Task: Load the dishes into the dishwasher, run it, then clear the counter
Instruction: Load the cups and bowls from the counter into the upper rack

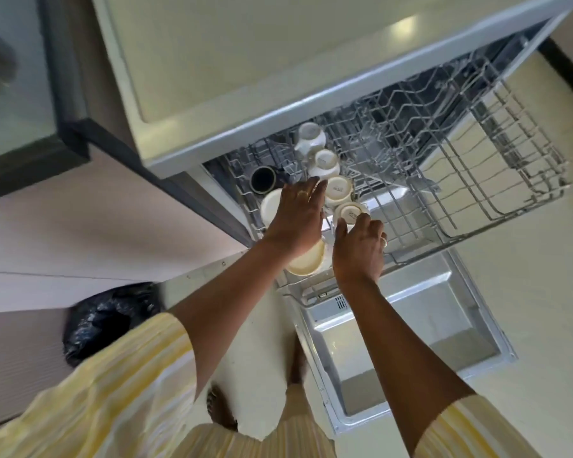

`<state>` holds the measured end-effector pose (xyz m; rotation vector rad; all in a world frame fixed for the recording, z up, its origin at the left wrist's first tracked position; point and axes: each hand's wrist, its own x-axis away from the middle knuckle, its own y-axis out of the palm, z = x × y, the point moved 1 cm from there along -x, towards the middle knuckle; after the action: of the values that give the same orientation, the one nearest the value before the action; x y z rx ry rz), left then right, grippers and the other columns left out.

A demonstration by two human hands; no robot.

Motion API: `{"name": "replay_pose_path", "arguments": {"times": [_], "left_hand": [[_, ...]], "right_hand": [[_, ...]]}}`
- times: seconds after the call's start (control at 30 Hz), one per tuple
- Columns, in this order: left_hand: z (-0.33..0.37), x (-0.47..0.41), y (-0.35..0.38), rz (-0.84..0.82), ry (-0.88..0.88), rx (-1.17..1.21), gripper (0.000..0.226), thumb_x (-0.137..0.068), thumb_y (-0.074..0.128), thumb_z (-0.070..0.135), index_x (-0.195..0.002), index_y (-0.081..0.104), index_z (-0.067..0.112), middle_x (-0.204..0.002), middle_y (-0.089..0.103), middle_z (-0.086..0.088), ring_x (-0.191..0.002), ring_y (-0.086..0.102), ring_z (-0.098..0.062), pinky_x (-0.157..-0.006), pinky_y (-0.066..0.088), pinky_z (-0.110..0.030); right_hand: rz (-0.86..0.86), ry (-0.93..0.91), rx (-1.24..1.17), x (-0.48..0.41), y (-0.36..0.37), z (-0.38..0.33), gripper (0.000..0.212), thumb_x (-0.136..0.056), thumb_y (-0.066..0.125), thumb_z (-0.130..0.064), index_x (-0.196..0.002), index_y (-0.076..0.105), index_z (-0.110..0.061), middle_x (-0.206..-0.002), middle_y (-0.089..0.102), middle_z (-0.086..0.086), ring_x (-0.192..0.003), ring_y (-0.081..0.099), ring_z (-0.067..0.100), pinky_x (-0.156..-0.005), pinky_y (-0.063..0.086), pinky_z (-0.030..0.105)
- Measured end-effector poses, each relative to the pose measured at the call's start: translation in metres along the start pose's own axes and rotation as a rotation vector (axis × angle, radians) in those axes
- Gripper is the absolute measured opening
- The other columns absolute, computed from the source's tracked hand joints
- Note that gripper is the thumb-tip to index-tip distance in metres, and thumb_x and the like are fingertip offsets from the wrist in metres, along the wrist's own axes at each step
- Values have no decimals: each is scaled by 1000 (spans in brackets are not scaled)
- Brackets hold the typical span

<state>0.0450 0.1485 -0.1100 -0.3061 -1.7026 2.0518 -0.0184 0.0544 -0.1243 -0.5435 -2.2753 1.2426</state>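
Nearest the person, the open stainless-steel dishwasher door (411, 342) lies flat at five o'clock of the hands, and a black plastic bin bag (110, 319) sits by the wall at eight o'clock. Above the door the grey wire upper rack (497, 166) is pulled out, and both hands work at its near-left corner.

The right hand (358, 249) has its fingers curled over the near edge of the nearest white ceramic cup (350, 211), which stands upturned, base up. The left hand (295, 223) lies flat with straight fingers and grips nothing that shows. It covers part of a cream round plate (306, 261) at its six o'clock and a second cream round dish (270, 204) at its ten o'clock. Its fingertips reach towards the row of cups.

That row runs away towards eleven o'clock: a second upturned white cup (338, 190), a third upturned white cup (325, 163), and then a white ceramic spouted pot (310, 133). A dark round mug (263, 179) stands mouth up at nine o'clock of the third cup. The pale countertop (245, 61) overhangs farthest off.

The step in hand appears to be seating the nearest cup. It probably goes best if the right hand sets the cup mouth down between the tines, close to its neighbour but not knocking it. The left hand could steady the plates so nothing tips. The rack from one to three o'clock is bare wire, so later dishes could go there. The dark mug likely wants turning over before the wash.
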Motion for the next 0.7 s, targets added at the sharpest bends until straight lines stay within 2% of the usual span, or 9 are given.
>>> {"name": "replay_pose_path", "arguments": {"times": [0.13,0.2,0.27,0.37,0.43,0.5,0.57,0.63,0.7], "left_hand": [[-7,36,-14,66,-101,120,60,-93,47,12,-146,19,4,-152,24,-15,-140,23,-28,-115,13,-37],[-12,54,-27,105,-134,171,58,-90,51,8,-143,28,-1,-146,35,-19,-135,33,-32,-114,19,-38],[-20,76,-40,181,-144,205,55,-82,60,2,-133,41,-8,-132,49,-26,-123,48,-38,-105,34,-43],[-34,123,-53,203,-229,219,57,-68,75,-4,-120,53,-11,-115,61,-27,-102,62,-40,-88,47,-46],[-46,154,-58,179,-264,217,58,-68,76,-2,-120,53,-11,-116,60,-28,-102,62,-42,-86,48,-48],[-62,180,-66,158,-334,212,57,-81,66,3,-132,42,-8,-134,47,-27,-120,49,-41,-101,38,-45],[-80,205,-78,145,-469,236,56,-96,44,13,-145,20,0,-153,21,-18,-141,21,-30,-116,12,-36],[-95,225,-91,179,-574,255,56,-100,34,20,-148,9,8,-157,8,-9,-144,7,-21,-116,-2,-29],[-106,241,-107,228,-655,270,56,-100,31,22,-149,4,13,-158,3,-4,-145,1,-17,-115,-5,-28]], "right_hand": [[16,-188,76,22,-13,-19,39,-97,43,-28,-125,46,-2,-130,46,19,-117,47,37,-87,46,44],[-11,-262,98,36,-17,-31,37,-97,43,-24,-126,48,-2,-134,44,18,-120,47,37,-88,47,43],[-47,-353,133,56,-20,-45,40,-95,48,-19,-130,48,-1,-139,43,19,-127,43,36,-94,46,43],[-106,-558,173,93,-22,-69,42,-76,73,-10,-113,62,3,-122,59,25,-111,59,38,-79,56,43],[-171,-718,256,117,-26,-87,40,-73,74,-11,-110,65,1,-118,62,23,-107,62,34,-81,56,39],[-194,-853,281,137,-29,-106,38,-73,74,-10,-109,66,-1,-117,63,21,-107,63,32,-85,55,36],[-204,-959,301,153,-32,-129,40,-67,78,-8,-105,68,1,-112,66,22,-102,65,33,-80,57,36],[-191,-1080,337,168,-34,-153,44,-63,80,-9,-104,68,3,-109,66,23,-100,66,33,-79,57,37],[-178,-1192,358,180,-33,-175,46,-63,81,-11,-105,68,3,-108,67,21,-100,66,31,-81,56,35]]}}
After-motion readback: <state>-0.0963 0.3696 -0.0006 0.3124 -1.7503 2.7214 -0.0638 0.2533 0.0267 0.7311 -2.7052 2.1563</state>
